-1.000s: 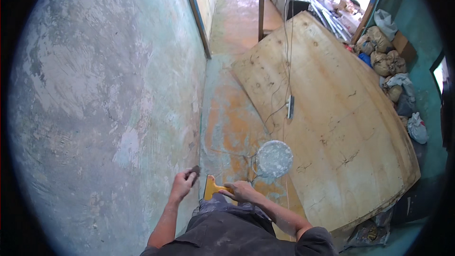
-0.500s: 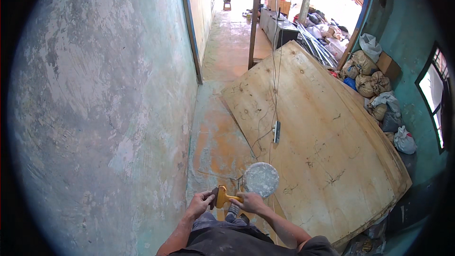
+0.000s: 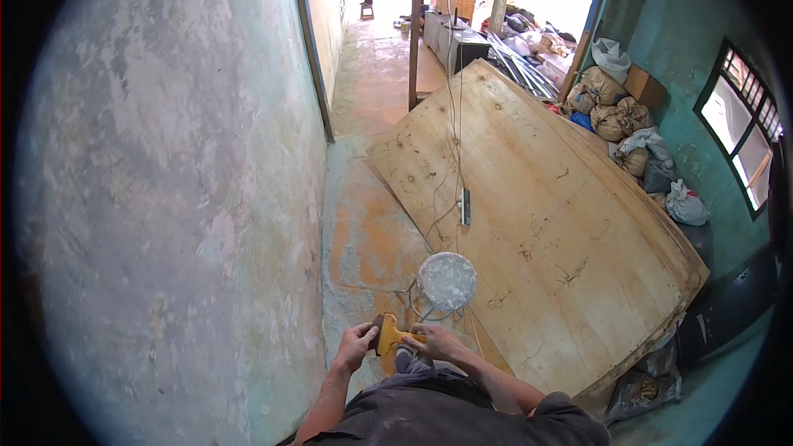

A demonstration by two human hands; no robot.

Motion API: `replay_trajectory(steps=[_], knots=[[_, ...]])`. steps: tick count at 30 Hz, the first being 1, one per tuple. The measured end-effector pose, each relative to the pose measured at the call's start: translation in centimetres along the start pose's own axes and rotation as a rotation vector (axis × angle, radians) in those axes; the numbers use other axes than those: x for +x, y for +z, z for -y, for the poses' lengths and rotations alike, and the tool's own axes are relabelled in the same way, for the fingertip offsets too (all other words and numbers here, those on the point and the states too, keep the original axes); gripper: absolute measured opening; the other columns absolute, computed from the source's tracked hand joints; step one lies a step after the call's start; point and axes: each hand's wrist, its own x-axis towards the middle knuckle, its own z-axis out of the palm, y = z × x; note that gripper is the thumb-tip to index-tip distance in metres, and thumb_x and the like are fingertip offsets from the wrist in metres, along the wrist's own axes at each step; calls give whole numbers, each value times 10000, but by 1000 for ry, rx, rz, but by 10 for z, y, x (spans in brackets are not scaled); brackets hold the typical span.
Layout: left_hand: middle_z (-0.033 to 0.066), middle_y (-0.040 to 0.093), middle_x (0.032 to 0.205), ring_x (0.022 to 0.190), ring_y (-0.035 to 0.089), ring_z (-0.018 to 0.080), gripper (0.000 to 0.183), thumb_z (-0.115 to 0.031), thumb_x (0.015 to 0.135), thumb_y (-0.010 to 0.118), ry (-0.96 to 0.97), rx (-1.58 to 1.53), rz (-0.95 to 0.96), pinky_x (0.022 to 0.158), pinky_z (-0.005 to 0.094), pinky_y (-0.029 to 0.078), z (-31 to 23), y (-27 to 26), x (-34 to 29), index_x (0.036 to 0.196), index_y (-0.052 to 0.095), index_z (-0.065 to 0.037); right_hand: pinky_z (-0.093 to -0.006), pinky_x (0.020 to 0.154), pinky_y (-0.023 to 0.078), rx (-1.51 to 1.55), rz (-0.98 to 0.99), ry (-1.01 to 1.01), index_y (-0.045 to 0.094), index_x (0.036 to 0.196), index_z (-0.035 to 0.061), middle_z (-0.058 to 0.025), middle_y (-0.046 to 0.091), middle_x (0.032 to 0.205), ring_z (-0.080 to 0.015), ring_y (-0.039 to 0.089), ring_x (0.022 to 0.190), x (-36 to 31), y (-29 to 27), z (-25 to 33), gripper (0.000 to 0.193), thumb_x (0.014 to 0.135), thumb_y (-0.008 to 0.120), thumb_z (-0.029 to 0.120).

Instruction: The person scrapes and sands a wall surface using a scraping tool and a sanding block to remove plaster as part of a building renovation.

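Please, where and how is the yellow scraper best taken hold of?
The yellow scraper is probably best gripped by its narrow handle, from the right, as the right hand does: the handle points that way, while the wide head faces left, where the left hand holds a dark piece close to it.

floor strip (image 3: 355, 215) I can pass along at its left edge, wall (image 3: 173, 198) stopping me beyond it, round stool (image 3: 447, 281) in my way ahead of the right hand (image 3: 439, 342), wooden board (image 3: 562, 239) blocking farther right, cords (image 3: 458, 140) crossing the board near its left edge
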Motion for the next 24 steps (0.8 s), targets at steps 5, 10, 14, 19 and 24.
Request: replay_trajectory(steps=[5, 10, 14, 19, 24], knots=[[87, 680, 1009, 864, 643, 136, 286, -146, 949, 550, 55, -121, 19, 815, 296, 521, 23, -2, -68, 1139, 605, 60, -436, 743, 491, -133, -33, -10, 651, 1054, 88, -171, 675, 930, -337, 643, 893, -55, 19, -7, 519, 884, 521, 561], [94, 681, 974, 843, 652, 150, 268, -137, 949, 537, -66, 106, -66, 781, 290, 528, 80, -7, -111, 1121, 615, 54, -430, 759, 491, -60, -4, -8, 661, 1060, 93, -169, 677, 946, -338, 639, 909, -88, 47, -2, 517, 885, 521, 558], [72, 682, 930, 815, 648, 137, 254, -142, 944, 550, -63, -136, -84, 765, 286, 528, 86, 16, -141, 1094, 633, 46, -427, 759, 495, -168, 107, -51, 669, 1033, 96, -156, 681, 923, -334, 644, 894, -120, 59, 1, 524, 873, 526, 574], [94, 692, 933, 831, 661, 156, 231, -140, 960, 517, 140, -191, -265, 766, 284, 529, 72, 28, -152, 1046, 651, 28, -431, 794, 488, -278, 277, -77, 650, 1034, 70, -169, 666, 983, -340, 630, 936, -139, 36, -22, 561, 841, 566, 590], [120, 681, 933, 790, 673, 189, 261, -164, 974, 494, 156, -163, -327, 710, 318, 551, 73, 61, -157, 1085, 610, 41, -425, 774, 479, -24, 138, -325, 593, 1056, 16, -207, 645, 953, -360, 624, 895, -138, 7, -59, 522, 845, 622, 493]])
